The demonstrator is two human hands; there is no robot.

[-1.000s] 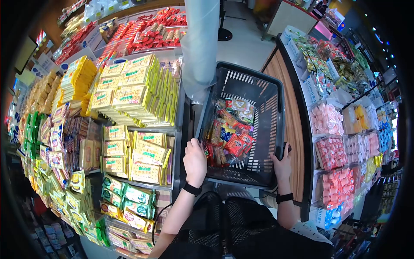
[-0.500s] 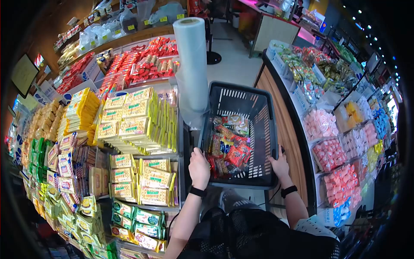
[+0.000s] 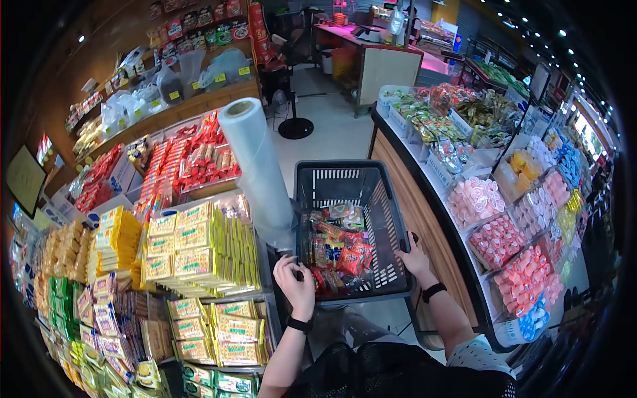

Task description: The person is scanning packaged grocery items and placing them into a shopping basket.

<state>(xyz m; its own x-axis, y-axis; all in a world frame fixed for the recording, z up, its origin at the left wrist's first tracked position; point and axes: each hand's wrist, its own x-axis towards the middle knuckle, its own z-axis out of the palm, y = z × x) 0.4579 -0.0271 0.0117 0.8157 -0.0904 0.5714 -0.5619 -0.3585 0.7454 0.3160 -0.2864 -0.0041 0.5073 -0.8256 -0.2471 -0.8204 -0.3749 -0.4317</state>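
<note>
A black shopping basket (image 3: 340,167) stands before me, with wrapped snacks (image 3: 352,257) in red, yellow and clear packs at its bottom. My right hand (image 3: 416,261) grips the basket's right rim near the front corner. Just off the basket's left front corner, my left hand (image 3: 294,284) is raised with loosely curled fingers, thumb and fingers apart, and nothing visible in it. Behind that hand, a tall roll of clear plastic bags (image 3: 260,174) stands tilted left, its lower end beside the basket.
Stacked biscuit packs (image 3: 182,247) fill the display on the left, with red-wrapped sweets (image 3: 206,162) behind. On the right, a wood-sided counter (image 3: 405,179) holds tubs of pink sweets (image 3: 474,199). A black round stand base (image 3: 295,128) sits on the floor ahead.
My left hand has come off the basket's left rim and its fingers have loosened. My right hand stays on the rim. The view has tilted up, showing more of the shop ahead.
</note>
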